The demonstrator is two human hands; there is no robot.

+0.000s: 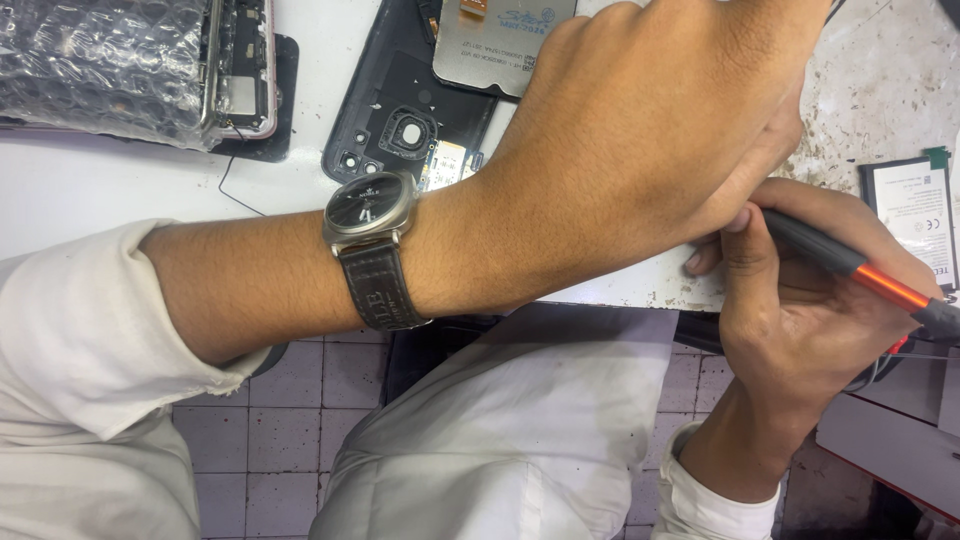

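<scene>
Gripping a black-and-orange tool (850, 265) at frame right, the right hand (800, 310) works beside the left hand (650, 130), whose fingers are hidden; the opened phone (410, 110) at top centre lies unassembled.

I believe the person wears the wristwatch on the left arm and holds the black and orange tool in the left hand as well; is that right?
Not quite. The head view shows the wristwatch on the left arm, but the black and orange tool sits in the right hand, while the left hand rests over the table.
</scene>
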